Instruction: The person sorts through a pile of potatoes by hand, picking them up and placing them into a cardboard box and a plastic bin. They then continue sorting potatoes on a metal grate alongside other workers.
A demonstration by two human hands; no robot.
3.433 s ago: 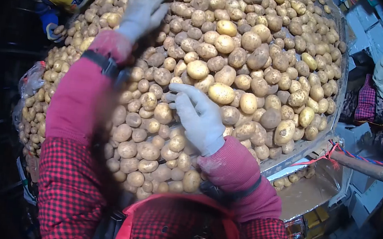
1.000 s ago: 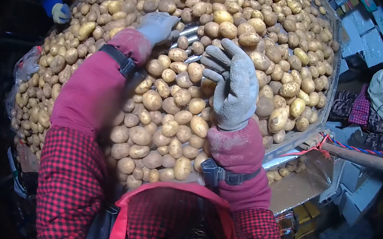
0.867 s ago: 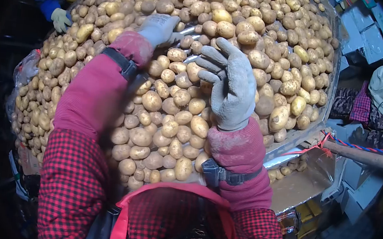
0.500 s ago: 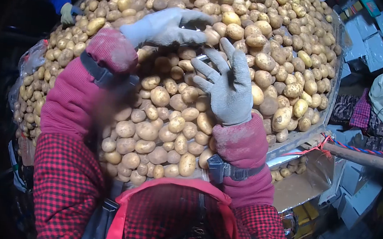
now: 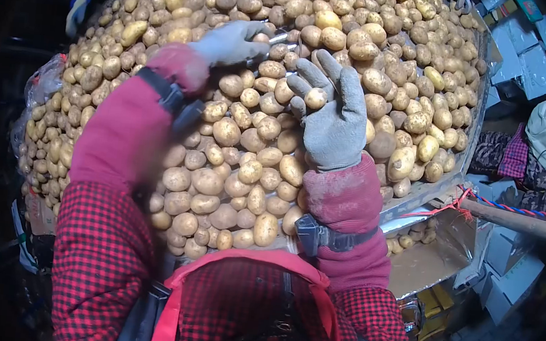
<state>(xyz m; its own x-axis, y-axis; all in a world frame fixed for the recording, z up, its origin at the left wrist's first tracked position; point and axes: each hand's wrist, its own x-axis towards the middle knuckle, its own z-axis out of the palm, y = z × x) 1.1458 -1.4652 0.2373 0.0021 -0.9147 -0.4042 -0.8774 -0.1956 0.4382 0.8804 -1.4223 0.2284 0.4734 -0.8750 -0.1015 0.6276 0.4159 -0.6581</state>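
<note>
My right hand (image 5: 334,127), in a grey dusty glove, is turned palm up over the pile of potatoes (image 5: 238,187). One small potato (image 5: 315,98) rests against its half-curled fingers. My left hand (image 5: 231,43), gloved too, reaches across the upper middle of the pile with its back toward me. Its fingers and thumb curl around a small potato (image 5: 260,38), mostly hidden by the glove. Just beyond those fingertips a narrow shiny metallic strip (image 5: 278,39) shows among the potatoes. Larger potatoes lie close above my right fingertips.
The pile fills a wide metal-edged surface (image 5: 407,206). A co-worker's gloved hand (image 5: 75,17) is at the upper left. At right, a wooden pole (image 5: 518,222) carries red and blue rope. Pale boxes (image 5: 537,71) stand beyond. Below the edge is a cardboard box (image 5: 438,262) near more potatoes.
My left hand has gone from spread to curled and drawn slightly away from my right hand. A small potato now lies in my right fingers. The co-worker's hand has shifted left.
</note>
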